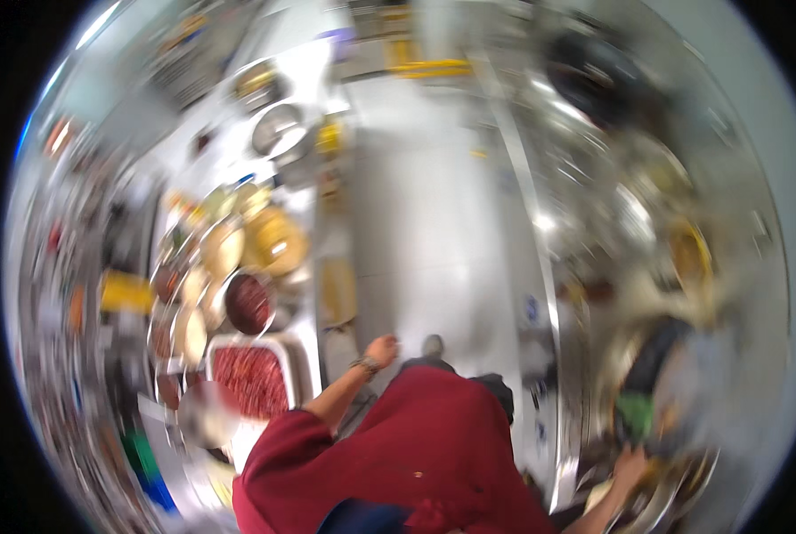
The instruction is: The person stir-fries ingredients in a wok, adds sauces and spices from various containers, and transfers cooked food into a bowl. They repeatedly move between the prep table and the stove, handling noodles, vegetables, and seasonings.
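Observation:
My left hand (382, 349), with a band on its wrist, hangs over the aisle with its fingers curled and nothing visible in it. Beside that arm, on the left counter, is a white tray (293, 364) of red chopped meat (250, 379). Behind it stands a round metal container (227, 304) of dark red food (250, 304). On the right, my right hand (630, 464) is over the cooking station, close to a green cloth-like item (634, 414) and a large pan (688, 390). Blur hides its fingers and whether it holds anything.
Several containers of pale and yellow food, including a yellow one (276, 241), crowd the left counter. Metal bowls (279, 130) stand farther along. A grey floor aisle (431, 200) runs between the counters. A dark wok (595, 77) and a yellow-rimmed vessel (692, 257) are on the right.

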Tool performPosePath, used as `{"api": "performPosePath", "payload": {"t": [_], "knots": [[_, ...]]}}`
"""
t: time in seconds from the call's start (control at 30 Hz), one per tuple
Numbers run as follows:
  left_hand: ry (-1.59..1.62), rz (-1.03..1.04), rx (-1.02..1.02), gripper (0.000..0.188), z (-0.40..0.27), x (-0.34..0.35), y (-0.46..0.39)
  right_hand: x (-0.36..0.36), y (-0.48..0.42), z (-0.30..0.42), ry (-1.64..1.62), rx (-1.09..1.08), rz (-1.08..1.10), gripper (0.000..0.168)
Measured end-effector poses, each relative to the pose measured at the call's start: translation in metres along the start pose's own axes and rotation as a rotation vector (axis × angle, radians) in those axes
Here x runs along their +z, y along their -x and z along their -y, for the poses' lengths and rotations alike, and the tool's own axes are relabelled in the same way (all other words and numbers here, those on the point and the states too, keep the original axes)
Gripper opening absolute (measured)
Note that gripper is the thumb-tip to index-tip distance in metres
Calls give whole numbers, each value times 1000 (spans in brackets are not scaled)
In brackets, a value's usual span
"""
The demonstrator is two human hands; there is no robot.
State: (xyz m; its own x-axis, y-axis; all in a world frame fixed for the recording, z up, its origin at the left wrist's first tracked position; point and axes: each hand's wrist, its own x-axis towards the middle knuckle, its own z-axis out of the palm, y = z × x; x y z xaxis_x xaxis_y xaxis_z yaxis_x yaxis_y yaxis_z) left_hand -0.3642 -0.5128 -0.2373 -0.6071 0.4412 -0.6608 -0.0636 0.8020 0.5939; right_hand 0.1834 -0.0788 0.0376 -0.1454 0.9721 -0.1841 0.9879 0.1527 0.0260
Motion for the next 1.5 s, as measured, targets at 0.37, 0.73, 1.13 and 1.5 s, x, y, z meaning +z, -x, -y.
{"api": "performPosePath", "payload": {"t": [0.37,0.73,1.13,1.5], "knots": [[377,-122,233,33,-168,-81,-45,23,-34,349,-870,-457,634,40],[1306,-465,65,29,-252,-338,-202,9,-157,625,-822,-620,921,36],[2154,-880,-101,41,-178,-521,-321,-23,-204,913,-454,-1072,963,39],[2466,-1242,32,38,12,-696,-389,-32,-153,1125,-306,-1037,1087,42]]}}
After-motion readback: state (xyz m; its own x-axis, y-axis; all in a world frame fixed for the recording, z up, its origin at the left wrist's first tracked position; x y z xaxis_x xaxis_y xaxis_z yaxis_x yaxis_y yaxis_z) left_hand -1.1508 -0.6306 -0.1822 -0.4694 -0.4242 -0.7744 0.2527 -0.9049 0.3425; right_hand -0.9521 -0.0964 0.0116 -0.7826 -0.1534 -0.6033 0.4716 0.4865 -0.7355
